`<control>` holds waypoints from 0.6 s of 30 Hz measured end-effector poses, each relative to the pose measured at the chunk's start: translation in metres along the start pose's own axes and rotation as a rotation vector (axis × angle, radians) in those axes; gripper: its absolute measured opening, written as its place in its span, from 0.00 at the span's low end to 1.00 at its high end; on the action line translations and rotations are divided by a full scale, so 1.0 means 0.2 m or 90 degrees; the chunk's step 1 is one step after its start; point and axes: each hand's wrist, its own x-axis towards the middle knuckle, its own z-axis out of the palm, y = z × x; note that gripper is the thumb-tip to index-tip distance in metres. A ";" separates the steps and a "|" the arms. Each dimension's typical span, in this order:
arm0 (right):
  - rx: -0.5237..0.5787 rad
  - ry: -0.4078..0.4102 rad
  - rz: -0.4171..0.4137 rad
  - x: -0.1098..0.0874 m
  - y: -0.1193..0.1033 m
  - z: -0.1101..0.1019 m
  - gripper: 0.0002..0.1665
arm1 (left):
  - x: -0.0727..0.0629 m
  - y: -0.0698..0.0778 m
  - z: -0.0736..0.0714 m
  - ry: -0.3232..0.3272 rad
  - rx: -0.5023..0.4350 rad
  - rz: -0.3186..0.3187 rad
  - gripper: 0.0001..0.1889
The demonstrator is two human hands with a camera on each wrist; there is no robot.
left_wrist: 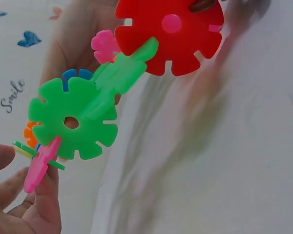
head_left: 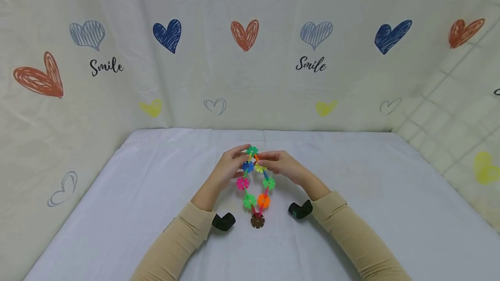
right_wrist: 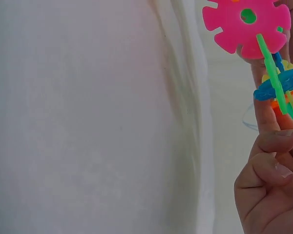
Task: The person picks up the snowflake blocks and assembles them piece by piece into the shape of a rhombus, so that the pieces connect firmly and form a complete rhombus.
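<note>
A closed loop of slotted snowflake discs (head_left: 264, 201) hangs between both hands, many-coloured, with some discs seen edge-on. A brown disc (head_left: 257, 220) forms its near end and a green disc (head_left: 251, 151) its far end. At the upper left side, my left hand (head_left: 228, 167) holds the loop by the blue disc (head_left: 248, 167). My right hand (head_left: 284, 165) pinches the loop's upper right side, near the yellow disc (head_left: 260, 168) and an orange one. Close to the left wrist camera are a red disc (left_wrist: 136, 39) and a green disc (left_wrist: 46, 109). Fingers partly hide the gripped joints.
A white cloth covers the table (head_left: 156, 194). Black wrist-camera mounts sit by the left cuff (head_left: 203, 218) and the right cuff (head_left: 328, 203). Behind the table hangs a pale curtain (head_left: 269, 86) printed with hearts and "Smile".
</note>
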 end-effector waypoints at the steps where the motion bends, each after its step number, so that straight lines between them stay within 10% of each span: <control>1: -0.003 0.000 0.001 0.00 0.00 0.00 0.28 | 0.00 0.00 0.00 0.001 -0.002 -0.005 0.25; 18: -0.075 0.051 -0.046 -0.02 -0.04 0.03 0.20 | -0.01 0.00 0.02 0.022 -0.072 -0.051 0.25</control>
